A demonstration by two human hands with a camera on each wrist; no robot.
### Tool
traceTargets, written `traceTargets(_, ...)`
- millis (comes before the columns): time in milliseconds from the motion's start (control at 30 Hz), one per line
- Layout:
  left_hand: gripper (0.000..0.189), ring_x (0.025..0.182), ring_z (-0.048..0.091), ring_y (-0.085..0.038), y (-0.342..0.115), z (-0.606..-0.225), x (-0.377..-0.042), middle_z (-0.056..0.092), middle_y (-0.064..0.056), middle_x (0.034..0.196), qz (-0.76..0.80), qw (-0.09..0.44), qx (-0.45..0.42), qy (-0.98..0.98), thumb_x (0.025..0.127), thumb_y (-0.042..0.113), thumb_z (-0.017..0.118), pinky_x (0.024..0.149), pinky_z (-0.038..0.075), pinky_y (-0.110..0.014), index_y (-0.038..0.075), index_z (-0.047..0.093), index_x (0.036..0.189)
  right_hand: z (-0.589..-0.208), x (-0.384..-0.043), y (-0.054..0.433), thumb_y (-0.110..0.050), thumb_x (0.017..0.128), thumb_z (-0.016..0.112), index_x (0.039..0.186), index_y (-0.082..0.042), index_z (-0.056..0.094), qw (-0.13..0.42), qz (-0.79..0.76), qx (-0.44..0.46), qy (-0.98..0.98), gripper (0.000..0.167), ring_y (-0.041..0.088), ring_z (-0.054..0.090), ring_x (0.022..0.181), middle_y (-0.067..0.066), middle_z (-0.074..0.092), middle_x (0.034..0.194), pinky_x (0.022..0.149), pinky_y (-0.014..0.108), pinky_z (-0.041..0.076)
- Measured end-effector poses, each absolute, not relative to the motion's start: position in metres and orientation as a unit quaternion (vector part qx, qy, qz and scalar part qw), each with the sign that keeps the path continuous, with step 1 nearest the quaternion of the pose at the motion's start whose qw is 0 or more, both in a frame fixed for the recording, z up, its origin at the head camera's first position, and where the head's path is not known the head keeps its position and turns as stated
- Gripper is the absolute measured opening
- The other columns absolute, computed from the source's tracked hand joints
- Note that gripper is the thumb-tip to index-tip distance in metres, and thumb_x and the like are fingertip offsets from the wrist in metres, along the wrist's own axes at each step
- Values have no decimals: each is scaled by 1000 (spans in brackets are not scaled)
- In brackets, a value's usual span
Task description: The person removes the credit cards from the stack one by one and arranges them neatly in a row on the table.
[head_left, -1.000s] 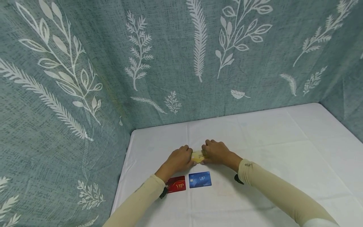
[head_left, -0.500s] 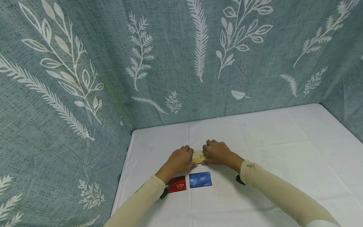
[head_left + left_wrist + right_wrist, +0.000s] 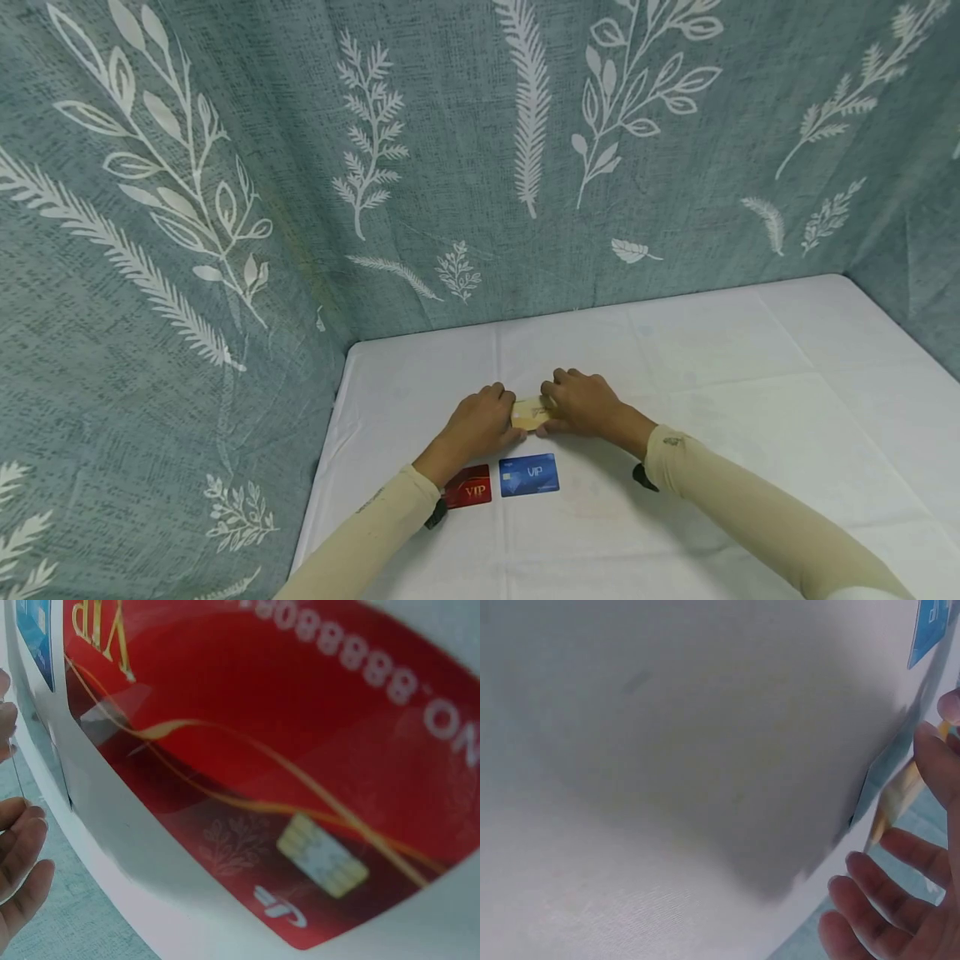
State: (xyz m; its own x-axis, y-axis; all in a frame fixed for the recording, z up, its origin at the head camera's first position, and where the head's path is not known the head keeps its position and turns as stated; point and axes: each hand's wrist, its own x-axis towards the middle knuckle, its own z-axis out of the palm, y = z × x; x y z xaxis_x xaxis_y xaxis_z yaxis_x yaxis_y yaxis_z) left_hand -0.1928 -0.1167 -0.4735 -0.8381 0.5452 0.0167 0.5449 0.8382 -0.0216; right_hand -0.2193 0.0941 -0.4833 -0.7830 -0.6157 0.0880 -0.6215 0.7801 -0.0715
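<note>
The left hand [image 3: 480,423] and right hand [image 3: 585,404] pinch opposite ends of a thin yellow rectangular card [image 3: 531,414] over the white-clothed worktop [image 3: 720,417]. Nearer the person lie a red rectangular card [image 3: 472,487] and a blue rectangular card [image 3: 529,483].

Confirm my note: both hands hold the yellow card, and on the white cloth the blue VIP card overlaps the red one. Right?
Not quite: the blue card lies apart from the red card; the head view shows white cloth between them. The left hand and right hand do hold the yellow card.
</note>
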Motion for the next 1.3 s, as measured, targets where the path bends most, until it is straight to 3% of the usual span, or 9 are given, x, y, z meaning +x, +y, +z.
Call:
traceTargets(233,53,79,50,-11,-115,-475,-191,63,-4,99,3,15,-289,-957,91,49,70,70,50,-28,4,65,119,-485,-216,100,-64,80,73,118,-15,67,33,52,327,-943,62,18,63,79,6,65,95,57,33,51)
traceTargets(567,53,75,50,-10,-112,-475,-189,64,-4,96,11,38,-303,-952,89,50,71,64,48,-25,4,67,115,-486,-213,105,-62,80,75,116,-15,67,38,61,331,-941,60,14,58,74,3,63,92,53,28,45)
traceTargets(1300,56,86,58,-14,-100,-467,-177,65,-7,106,-8,14,-303,-953,90,49,72,75,53,-28,4,65,122,-483,-200,119,-56,77,81,115,-14,69,52,77,327,-940,58,14,59,76,3,63,92,52,24,43)
